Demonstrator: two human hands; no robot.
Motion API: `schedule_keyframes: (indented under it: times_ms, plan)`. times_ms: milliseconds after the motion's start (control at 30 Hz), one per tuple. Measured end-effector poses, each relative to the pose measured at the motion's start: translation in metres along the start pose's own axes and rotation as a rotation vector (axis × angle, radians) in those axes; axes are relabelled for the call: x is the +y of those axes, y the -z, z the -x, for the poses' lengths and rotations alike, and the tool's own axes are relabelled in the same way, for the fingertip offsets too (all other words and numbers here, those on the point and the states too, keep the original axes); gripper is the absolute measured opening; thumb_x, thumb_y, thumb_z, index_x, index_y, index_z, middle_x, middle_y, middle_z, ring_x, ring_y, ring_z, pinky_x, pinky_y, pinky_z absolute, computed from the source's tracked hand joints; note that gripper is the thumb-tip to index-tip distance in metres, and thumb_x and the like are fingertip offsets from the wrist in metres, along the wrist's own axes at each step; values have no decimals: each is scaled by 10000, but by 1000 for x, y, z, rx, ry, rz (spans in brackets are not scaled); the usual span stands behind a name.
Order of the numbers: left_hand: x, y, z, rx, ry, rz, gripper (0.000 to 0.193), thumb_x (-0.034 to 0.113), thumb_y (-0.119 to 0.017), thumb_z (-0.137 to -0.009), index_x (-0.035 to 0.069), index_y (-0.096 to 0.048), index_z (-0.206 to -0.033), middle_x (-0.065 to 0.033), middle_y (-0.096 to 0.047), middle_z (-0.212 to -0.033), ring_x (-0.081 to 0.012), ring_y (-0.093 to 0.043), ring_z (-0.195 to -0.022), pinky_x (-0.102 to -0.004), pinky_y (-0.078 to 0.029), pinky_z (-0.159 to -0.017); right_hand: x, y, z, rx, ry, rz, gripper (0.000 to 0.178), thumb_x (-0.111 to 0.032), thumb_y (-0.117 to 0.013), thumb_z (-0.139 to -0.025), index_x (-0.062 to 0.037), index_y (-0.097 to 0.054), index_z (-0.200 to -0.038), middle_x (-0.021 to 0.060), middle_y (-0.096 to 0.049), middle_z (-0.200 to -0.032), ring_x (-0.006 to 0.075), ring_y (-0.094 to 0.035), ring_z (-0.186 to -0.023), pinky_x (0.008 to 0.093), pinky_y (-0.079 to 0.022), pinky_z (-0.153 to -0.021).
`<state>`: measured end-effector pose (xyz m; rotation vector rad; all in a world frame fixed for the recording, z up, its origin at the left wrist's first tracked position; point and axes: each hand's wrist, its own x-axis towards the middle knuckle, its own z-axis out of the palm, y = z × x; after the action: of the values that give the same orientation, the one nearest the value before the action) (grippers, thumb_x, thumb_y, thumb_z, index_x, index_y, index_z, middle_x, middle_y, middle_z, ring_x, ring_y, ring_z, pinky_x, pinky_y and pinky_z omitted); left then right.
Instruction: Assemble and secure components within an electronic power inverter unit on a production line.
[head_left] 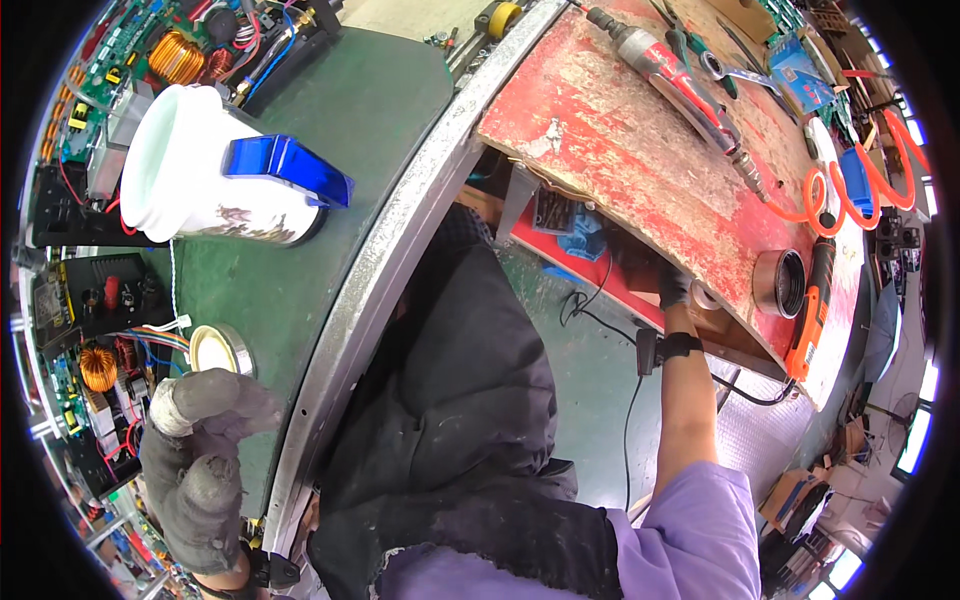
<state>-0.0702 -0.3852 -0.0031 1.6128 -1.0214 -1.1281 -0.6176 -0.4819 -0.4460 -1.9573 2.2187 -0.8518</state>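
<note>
My left hand (212, 440), in a worn grey glove, is held over the green-topped bench at the left. Its thumb and bent fingers are apart, with nothing between them. Just beyond the fingertips stands a small round tin (220, 350) with a cream-coloured top. Farther back is a white plastic jug (205, 165) with a blue handle, stained near its base. My right hand (674, 287), in a dark glove, reaches into an open drawer (640, 305) under the red worn bench top. The bench edge and shadow hide its fingers, so what it touches does not show.
A pneumatic screwdriver (670, 80) with a coiled orange hose (860, 200) lies on the red bench top (590, 110), near a wrench (740, 72), a black ring-shaped container (779, 283) and an orange-black power tool (815, 310). Circuit boards (100, 390) line the far left. A metal rail (370, 270) edges the green bench.
</note>
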Motion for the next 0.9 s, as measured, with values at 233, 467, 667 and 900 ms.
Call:
schedule_keyframes:
  times_ms: [233, 467, 667, 900]
  plan:
    - [-2, 6, -4, -4, -16, -29, 719, 475, -791, -768, -18, -572, -1243, -169, -663, -1072, -280, -666, -960, -411, -536, -850, -12, 0, 9, -30, 53, 162, 238, -149, -654, -900, -17, -627, -1096, 69, -663, -1064, 188, -608, -1008, 323, -468, -916]
    - [-5, 10, -3, -15, -34, 1, 716, 453, -794, -770, -26, -566, -1250, -171, -656, -1096, -292, -663, -992, -420, -535, -868, 14, -12, 20, 56, -188, -331, 204, -127, -695, -873, -19, -631, -1034, 18, -669, -952, 127, -609, -887, 299, -491, -815]
    - [-3, 11, 5, 20, -36, -44, 725, 477, -800, -754, -31, -581, -1223, -167, -664, -1072, -273, -663, -970, -407, -527, -866, -80, 25, 6, 136, -498, -680, 273, -185, -708, -881, -25, -630, -1088, 36, -673, -965, 149, -633, -923, 300, -504, -814]
    - [-10, 10, 5, -7, -39, -7, 765, 529, -804, -727, -31, -593, -1203, -147, -671, -1037, -248, -657, -951, -394, -512, -859, -100, 70, 30, 127, -490, 26, 441, -280, -739, -840, -3, -603, -1156, 197, -668, -1062, 348, -648, -1006, 408, -514, -855]
